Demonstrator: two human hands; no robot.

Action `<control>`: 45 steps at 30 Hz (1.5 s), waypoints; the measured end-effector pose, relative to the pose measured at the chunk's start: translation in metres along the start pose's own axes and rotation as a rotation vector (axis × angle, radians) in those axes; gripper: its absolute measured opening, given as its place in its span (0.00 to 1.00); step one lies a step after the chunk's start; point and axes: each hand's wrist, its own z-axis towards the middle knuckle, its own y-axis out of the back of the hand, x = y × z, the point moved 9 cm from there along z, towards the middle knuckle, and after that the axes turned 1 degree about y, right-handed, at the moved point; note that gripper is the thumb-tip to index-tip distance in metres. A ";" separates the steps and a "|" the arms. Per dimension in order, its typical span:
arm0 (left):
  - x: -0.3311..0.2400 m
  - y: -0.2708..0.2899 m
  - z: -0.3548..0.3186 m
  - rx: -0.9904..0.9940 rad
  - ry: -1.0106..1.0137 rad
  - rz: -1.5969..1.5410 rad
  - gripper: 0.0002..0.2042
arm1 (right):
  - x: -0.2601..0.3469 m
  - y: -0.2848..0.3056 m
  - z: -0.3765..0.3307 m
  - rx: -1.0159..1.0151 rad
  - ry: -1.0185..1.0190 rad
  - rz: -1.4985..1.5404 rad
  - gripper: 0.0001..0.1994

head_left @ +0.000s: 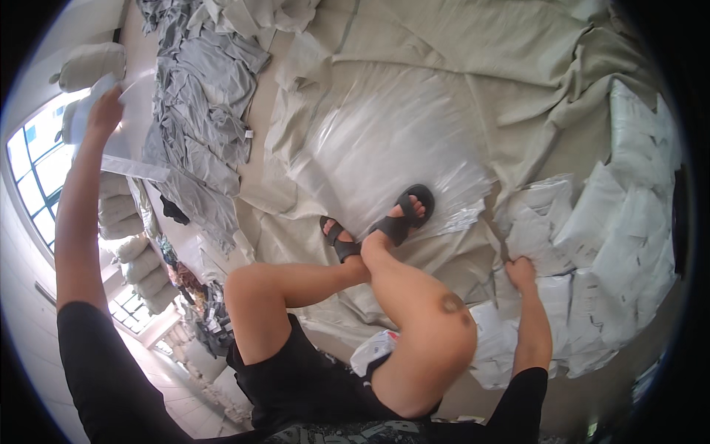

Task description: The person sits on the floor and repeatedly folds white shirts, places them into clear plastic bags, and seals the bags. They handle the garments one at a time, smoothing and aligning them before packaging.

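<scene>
My left hand [106, 111] is raised at the far left, its fingers closed on a pale, see-through plastic bag [134, 167]. The bag hangs beside my wrist, partly blurred and hard to tell from the bright background. At the right, my right hand [521, 272] is curled down against the edge of some white plastic-wrapped packages [536, 233]. Its fingertips are hidden, so what they grip cannot be made out. Between my arms, a flat stack of clear plastic bags [399, 140] lies on the beige cloth, with my sandalled feet at its near edge.
A long heap of grey garments [203, 96] lies at the left. More white packages [629, 214] are piled along the right side. Beige cloth [532, 52] spreads in folds over the floor. Stuffed pale sacks [118, 207] stand by the windows. A white bag [376, 351] sits under my legs.
</scene>
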 end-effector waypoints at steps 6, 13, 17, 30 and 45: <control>0.290 -0.158 -0.291 0.408 0.146 0.339 0.14 | 0.007 0.001 0.019 -0.110 -0.017 -0.060 0.22; 0.227 -0.310 -0.627 0.797 0.342 -0.118 0.30 | -0.036 -0.047 0.012 0.027 -0.033 -0.152 0.15; 0.112 -0.269 -0.701 0.682 0.627 -0.713 0.15 | 0.066 -0.099 -0.091 0.145 -0.203 0.663 0.17; 0.031 0.090 -0.582 0.111 1.057 -2.224 0.04 | 0.643 0.241 -0.593 0.268 0.401 1.339 0.40; 0.156 0.019 -0.665 -0.823 2.040 -2.931 0.07 | 1.065 0.080 -1.005 0.324 1.552 -0.021 0.18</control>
